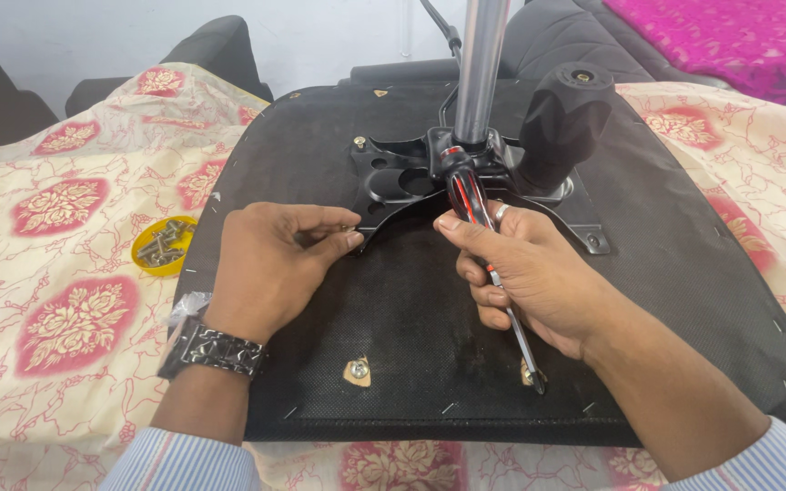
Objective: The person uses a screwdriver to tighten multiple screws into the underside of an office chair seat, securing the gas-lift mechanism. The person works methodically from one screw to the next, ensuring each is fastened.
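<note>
From the head camera, the upturned black fabric-covered chair seat [393, 309] is filling the middle of the frame, lying on a cream cloth with red flower patches [75, 318]. The left hand [270, 264], just left of centre, is curling its fingers together and pinching something small at the lower left corner of the black metal mounting plate [393, 177]; what it is pinching is hidden by the fingertips, though a bolt seems likely. The right hand [525, 273], right of centre, is closing around a red-and-black-handled screwdriver [484, 245], held reversed, with the handle pointing up toward the plate and the tip lying at the lower middle of the seat. A chrome column [479, 64] is rising from the plate at the top centre, with a black cylindrical knob [561, 118] just beside it.

To do this fitting well, the left fingers are best keeping the fastener square over its hole and starting it by hand, while the right hand is turning the tool round before driving. A yellow round dish of screws [164, 244] is sitting at the left, well apart from the seat edge.
</note>
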